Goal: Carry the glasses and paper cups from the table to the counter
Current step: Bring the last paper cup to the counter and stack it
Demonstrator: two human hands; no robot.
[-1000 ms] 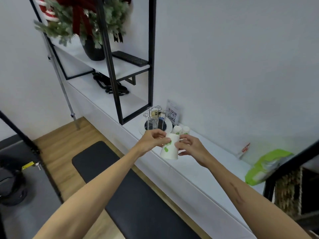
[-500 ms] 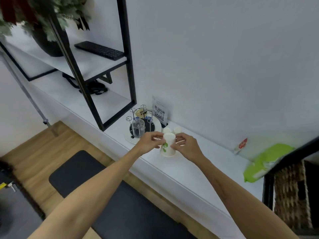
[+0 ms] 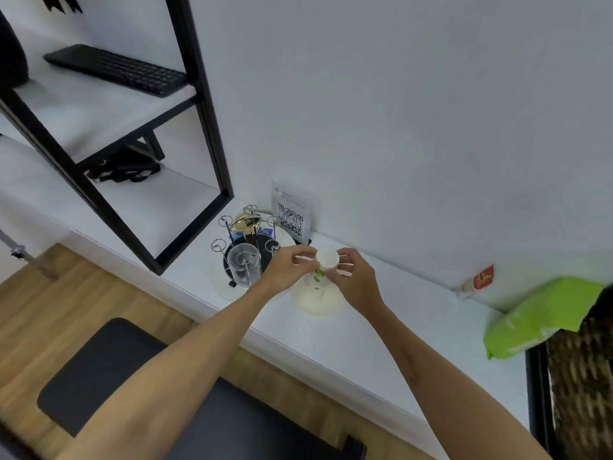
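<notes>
Down it comes: the inverted paper cup now meets the counter, left hand and right hand pinching it, glass at nine o'clock.

- Paper cup: white with a green leaf print, upside down, its wide rim on the white counter, its base up.
- Clear glass: upside down on a wire drying rack, just left of the paper cup.

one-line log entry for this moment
phase: setting down | left hand: pinching white paper cup with green print, upside down | right hand: same grip | cup: on white counter | clear glass: on wire rack
</notes>
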